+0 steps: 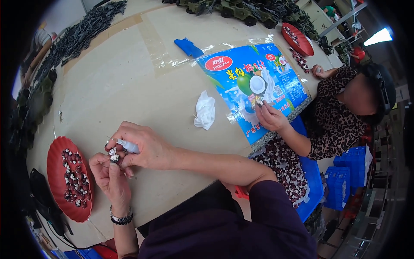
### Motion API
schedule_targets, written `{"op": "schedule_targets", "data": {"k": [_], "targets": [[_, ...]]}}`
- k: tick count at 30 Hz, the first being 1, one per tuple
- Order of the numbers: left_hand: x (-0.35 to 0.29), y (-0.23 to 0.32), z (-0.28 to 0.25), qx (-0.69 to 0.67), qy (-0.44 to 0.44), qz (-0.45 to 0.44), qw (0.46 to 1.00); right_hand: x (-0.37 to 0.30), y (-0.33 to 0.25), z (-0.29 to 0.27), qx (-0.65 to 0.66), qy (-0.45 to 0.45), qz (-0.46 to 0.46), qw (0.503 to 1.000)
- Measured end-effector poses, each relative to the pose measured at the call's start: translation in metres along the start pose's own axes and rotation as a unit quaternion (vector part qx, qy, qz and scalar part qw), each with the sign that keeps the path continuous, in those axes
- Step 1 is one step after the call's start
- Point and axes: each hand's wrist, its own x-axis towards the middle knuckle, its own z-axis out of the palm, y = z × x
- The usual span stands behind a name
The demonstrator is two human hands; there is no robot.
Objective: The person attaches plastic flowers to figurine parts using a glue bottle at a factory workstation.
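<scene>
Over the table, my left hand (108,175) pinches a small dark-red and white piece (114,158) between thumb and fingers. Close against it, my right hand (148,146) is closed round a slim whitish tube (128,146), its tip partly hidden by my fingers. Whether the tip touches the piece I cannot tell. To the left of my hands lies a red scalloped tray (54,172) holding several similar dark-red and white pieces (75,179). A dark beaded bracelet (121,216) circles my left wrist.
A crumpled white tissue (205,110) lies near a blue printed sheet (263,82). At right, a co-worker (345,99) holds a small piece. Between us a blue bin (314,196) is heaped with dark-red pieces. Green toy vehicles (246,11) and grey parts (86,32) line the table's far edges.
</scene>
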Motion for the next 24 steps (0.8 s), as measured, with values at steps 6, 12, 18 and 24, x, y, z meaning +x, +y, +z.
{"op": "schedule_targets", "data": {"k": [6,12,18,24], "targets": [[0.0,0.002,0.004,0.009,0.0,-0.001,1.0,0.005,-0.013,-0.012,-0.007,0.075,0.008,0.997],[-0.005,0.0,0.002,0.025,-0.006,0.019,0.999,-0.031,-0.06,-0.051,-0.175,0.06,-0.013,0.983],[-0.011,-0.001,0.001,0.055,-0.002,0.012,0.998,-0.111,-0.089,-0.116,-0.339,0.128,0.014,0.932],[-0.012,-0.006,0.002,0.14,-0.058,0.051,0.987,-0.141,-0.089,-0.132,-0.443,0.144,0.095,0.88]]}}
